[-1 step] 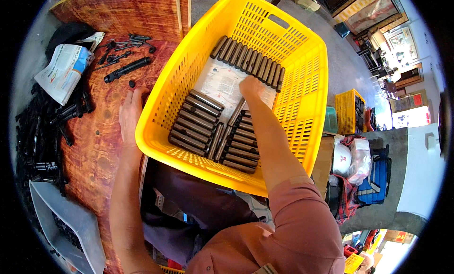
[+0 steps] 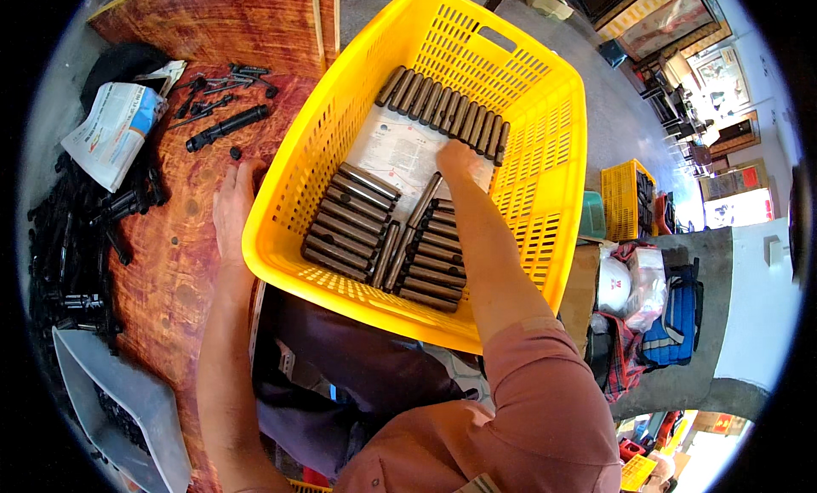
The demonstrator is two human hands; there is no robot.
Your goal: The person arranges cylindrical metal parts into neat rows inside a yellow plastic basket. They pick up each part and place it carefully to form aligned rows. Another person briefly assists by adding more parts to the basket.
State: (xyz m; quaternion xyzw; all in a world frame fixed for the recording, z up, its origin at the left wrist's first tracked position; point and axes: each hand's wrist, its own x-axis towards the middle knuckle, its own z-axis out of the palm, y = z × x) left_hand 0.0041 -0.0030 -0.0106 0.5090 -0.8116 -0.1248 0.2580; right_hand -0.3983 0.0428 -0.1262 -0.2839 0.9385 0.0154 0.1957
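At the centre of the frame, a large yellow slotted basket [image 2: 545, 127] is seen, resting partly on the wooden desk [image 2: 183, 263] and partly over the person's lap. Inside the basket, dark cylindrical rods are laid in rows on a printed paper sheet [image 2: 396, 152]: one row [image 2: 442, 110] along the far wall at the upper middle, one stack [image 2: 345, 220] at the lower left, and another stack [image 2: 434, 259] at the lower right, with a few rods lying slanted between the two stacks.

The right hand [image 2: 459, 161] is reached into the basket and is placed on the paper just below the far row of rods, close to the upper end of a slanted rod [image 2: 423, 202]. Its grip is turned away from the camera, so it cannot be told whether anything is grasped or whether the fingers are clenched.

The left hand [image 2: 231, 208] is laid flat on the desk just beside the basket's left wall, its grip released and nothing held.

Toward the upper left, a long black tubular part [image 2: 228, 127] and several small black pieces are scattered on the desk, next to a folded newspaper [image 2: 115, 131]. Along the left edge a heap of black metal parts [image 2: 72, 255] is piled, and a grey tray [image 2: 128, 408] is seen at the lower left.
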